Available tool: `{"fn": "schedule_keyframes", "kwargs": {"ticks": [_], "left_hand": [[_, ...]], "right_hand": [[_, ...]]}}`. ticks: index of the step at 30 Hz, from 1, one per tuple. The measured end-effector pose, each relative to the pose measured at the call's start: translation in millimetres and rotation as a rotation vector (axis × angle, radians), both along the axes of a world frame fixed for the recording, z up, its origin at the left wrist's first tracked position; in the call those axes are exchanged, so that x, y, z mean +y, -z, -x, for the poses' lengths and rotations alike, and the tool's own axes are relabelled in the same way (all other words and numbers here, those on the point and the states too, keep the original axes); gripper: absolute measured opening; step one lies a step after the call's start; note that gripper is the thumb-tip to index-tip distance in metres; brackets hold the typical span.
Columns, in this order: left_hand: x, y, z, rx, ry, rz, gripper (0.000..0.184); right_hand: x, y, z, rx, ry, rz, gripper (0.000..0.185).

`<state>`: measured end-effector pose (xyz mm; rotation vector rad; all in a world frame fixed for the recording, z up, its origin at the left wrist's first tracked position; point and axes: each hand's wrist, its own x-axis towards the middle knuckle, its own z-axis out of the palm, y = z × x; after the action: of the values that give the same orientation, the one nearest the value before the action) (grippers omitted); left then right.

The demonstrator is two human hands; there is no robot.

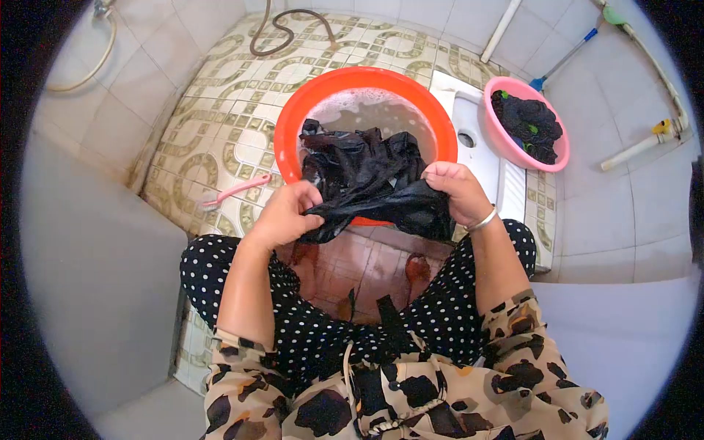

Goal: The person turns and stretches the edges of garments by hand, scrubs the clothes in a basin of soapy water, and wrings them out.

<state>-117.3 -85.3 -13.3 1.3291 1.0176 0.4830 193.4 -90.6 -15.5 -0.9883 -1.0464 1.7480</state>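
A wet black garment (367, 165) is stretched between my two hands over the near rim of an orange-red basin (293, 99). My left hand (290, 209) pinches the garment's left edge between thumb and fingers. On the other side, my right hand (458, 189), with a pale bangle at the wrist, grips the right edge. Part of the cloth lies inside the basin, in cloudy, sudsy water (367, 110). The near part hangs outside over the rim. What kind of garment it is cannot be made out.
A pink scrub brush (238, 191) lies on the patterned tile floor left of the basin. To the right, a pink basin (563, 154) of dark clothes rests by a white squat toilet (511, 194). A brown hose (293, 12) curls at the back. A blue-headed brush (539, 83) leans against the wall.
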Motion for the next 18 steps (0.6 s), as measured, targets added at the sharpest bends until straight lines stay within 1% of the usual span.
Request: {"fn": "schedule_keyframes", "kwargs": {"ticks": [2,3,5,7,8,9,10,11,12,13,15,16,17,18], "left_hand": [[-12.7,-32.0,-22.5,0.532,-0.176,-0.762,0.028],[-15.0,-42.3,-32.9,0.528,-0.172,-0.753,0.028],[-17.5,-56.6,-53.7,0.078,-0.149,-0.674,0.037],[-17.1,-38.9,-74.1,0.077,-0.085,-0.848,0.042],[-16.2,-30.7,-80.1,0.071,-0.043,-0.777,0.041],[-16.5,-20.9,-85.9,0.095,-0.082,-0.616,0.028],[-12.8,-9.3,-86.5,0.105,-0.102,-0.427,0.020],[-9.8,-0.6,-85.6,0.116,-0.115,-0.234,0.013],[-7.9,-3.1,-85.0,0.051,-0.156,-0.266,0.007],[-3.7,-2.8,-81.3,-0.035,-0.131,-0.201,0.007],[-0.7,-8.3,-75.8,-0.196,-0.113,-0.008,0.006],[0.0,-10.8,-73.4,-0.169,-0.090,-0.009,0.006],[0.5,-8.5,-72.2,-0.168,-0.086,-0.007,0.006],[0.7,-4.4,-70.4,-0.193,-0.088,0.006,0.007]], "right_hand": [[2.4,-3.2,1.9,-0.035,0.001,-0.013,0.009],[2.3,-4.0,3.0,-0.069,-0.003,-0.029,0.009],[2.9,-3.2,4.7,-0.107,-0.016,-0.044,0.010],[5.4,-4.5,7.8,-0.140,-0.034,-0.071,0.010],[4.9,-5.2,8.8,-0.121,-0.065,-0.101,0.011],[5.1,-6.3,8.5,-0.103,-0.094,-0.131,0.012],[7.2,-7.8,6.1,-0.102,-0.088,-0.129,0.012],[9.6,-9.7,2.5,-0.201,-0.122,-0.196,0.014],[11.8,-12.3,-1.2,-0.298,-0.154,-0.260,0.016],[13.4,-15.2,-5.1,-0.295,-0.140,-0.252,0.016],[20.0,-25.0,-13.4,-0.465,-0.241,-0.327,0.018],[25.7,-32.0,-17.1,-0.634,-0.306,-0.483,0.016],[30.6,-38.3,-19.3,-0.634,-0.302,-0.481,0.016],[35.1,-43.6,-19.6,-0.794,-0.378,-0.591,0.014]]}}
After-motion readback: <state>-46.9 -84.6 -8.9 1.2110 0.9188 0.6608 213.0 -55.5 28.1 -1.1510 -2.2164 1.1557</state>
